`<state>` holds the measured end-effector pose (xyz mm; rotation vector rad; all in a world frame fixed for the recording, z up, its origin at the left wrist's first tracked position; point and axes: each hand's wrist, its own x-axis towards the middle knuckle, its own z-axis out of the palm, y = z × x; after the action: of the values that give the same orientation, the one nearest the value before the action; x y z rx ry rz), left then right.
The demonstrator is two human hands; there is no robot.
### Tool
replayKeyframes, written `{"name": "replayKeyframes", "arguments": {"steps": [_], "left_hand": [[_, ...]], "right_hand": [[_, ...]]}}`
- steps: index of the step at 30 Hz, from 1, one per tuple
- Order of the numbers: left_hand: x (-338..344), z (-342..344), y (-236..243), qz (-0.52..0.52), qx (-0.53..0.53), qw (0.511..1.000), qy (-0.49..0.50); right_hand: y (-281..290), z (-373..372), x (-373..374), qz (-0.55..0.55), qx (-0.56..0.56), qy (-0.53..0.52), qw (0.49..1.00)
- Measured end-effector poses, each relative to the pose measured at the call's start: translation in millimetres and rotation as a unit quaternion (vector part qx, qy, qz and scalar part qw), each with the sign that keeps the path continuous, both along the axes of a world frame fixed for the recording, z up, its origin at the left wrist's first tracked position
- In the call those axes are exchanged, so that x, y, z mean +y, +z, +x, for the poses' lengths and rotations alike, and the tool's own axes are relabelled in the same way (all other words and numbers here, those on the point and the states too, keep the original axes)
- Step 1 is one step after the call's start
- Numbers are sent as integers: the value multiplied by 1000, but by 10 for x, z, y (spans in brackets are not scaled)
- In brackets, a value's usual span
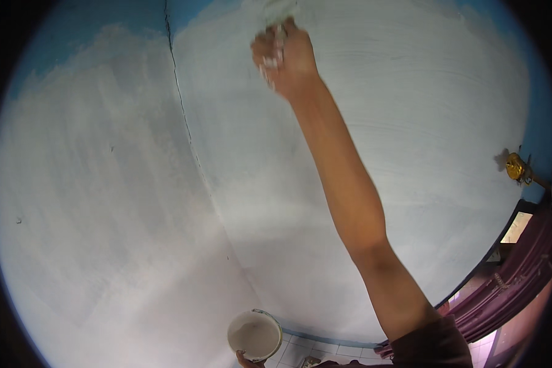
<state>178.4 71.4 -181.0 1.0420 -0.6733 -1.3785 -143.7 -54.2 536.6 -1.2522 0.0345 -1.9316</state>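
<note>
Right hand (287,61): fingers curled in, smeared white, closed on a pale tool (280,10) that juts past them on the far side, against the wall (435,153). Motion blur; kind of tool cannot be told. Left hand (250,360), near side: fingers grasp a pale round bucket (280,342) low on its near edge; most of this hand is out of view. Bucket well apart from the tool. Right forearm (349,190) crosses in front of the wall, hiding a strip of it; dark sleeve (432,343) at its near end. Left: crack (179,92) down the corner. Whitish coat over both walls, blue along far edges. Right: gold-coloured fitting (516,168), purple curtain (503,300) nearer. White tiled floor (331,348) beside bucket.
</note>
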Motion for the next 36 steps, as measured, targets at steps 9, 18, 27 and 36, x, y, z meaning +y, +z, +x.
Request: {"name": "replayKeyframes", "arguments": {"steps": [9, 18, 27, 36], "left_hand": [[-110, -103, 141, 56, 48, 996, -47], [-80, -248, 89, 67, 54, 994, -73], [-132, -316, 147, 56, 59, 995, -61], [-252, -437, 202, 56, 71, 994, -68]], "right_hand": [[293, -65, -467, 11, -149, -13, 989], [-1106, -47, -238, 55, -205, 10, 977], [-2778, -180, 154, 153, -254, 95, 950], [-1750, 318, 164, 223, -109, 105, 963]]}}
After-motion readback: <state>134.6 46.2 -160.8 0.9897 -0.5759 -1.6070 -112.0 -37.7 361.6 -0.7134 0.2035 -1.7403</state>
